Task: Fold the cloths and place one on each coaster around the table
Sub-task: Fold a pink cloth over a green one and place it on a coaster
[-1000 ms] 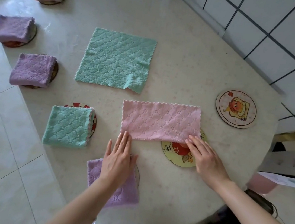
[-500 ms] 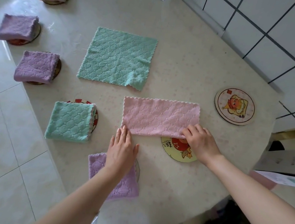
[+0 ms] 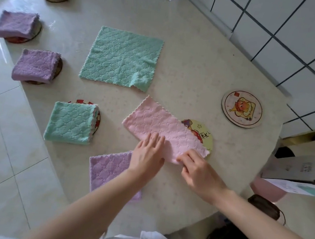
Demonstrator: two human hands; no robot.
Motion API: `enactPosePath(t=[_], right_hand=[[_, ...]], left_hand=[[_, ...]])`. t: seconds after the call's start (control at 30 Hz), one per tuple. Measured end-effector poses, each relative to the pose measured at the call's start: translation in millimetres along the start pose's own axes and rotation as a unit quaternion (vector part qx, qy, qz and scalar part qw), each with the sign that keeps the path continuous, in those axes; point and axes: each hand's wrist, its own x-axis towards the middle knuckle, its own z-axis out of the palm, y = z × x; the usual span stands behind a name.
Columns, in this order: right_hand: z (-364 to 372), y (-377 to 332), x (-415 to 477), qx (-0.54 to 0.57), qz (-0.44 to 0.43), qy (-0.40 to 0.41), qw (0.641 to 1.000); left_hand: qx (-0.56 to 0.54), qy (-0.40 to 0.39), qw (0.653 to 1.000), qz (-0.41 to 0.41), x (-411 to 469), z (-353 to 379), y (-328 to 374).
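Table [image 3: 189, 54]: pale beige top with fine speckle, rounded edge, glare patch at 10 o'clock. White wall tiles [image 3: 299, 37] with dark grout run along 1–3 o'clock; pale floor tiles [image 3: 2, 150] at 8 o'clock.

Pink cloth [image 3: 163, 131]: folded to a long strip, lying diagonally near table centre, its 4 o'clock end overlapping the yellow coaster [image 3: 204, 134].

Left hand [image 3: 146, 155]: fingers straight and together, pressing flat on the strip's near edge. Right hand [image 3: 196, 169]: fingers curled, pinching the strip's near corner.

Bare coaster [image 3: 242, 109] at 2 o'clock of the strip, apart from it. Unfolded green cloth [image 3: 122, 58] flat at 11 o'clock. Folded green cloth [image 3: 70, 123] on a coaster at 9 o'clock. Purple cloth [image 3: 108, 168] at 7 o'clock, partly under the left forearm. More folded cloths sit on coasters along the 9–11 o'clock edge.
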Motion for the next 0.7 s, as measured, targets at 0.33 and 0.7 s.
enactPosePath(t=[0.33, 0.7], right_hand=[[-9, 12, -3, -0.044, -0.039, -0.030, 0.998], [5, 70, -10, -0.183, -0.162, -0.195, 0.950]], left_hand=[[0.030, 0.022, 0.985, 0.170, -25, 29, 0], [0.016, 0.039, 0.973, 0.226, -51, 39, -22]])
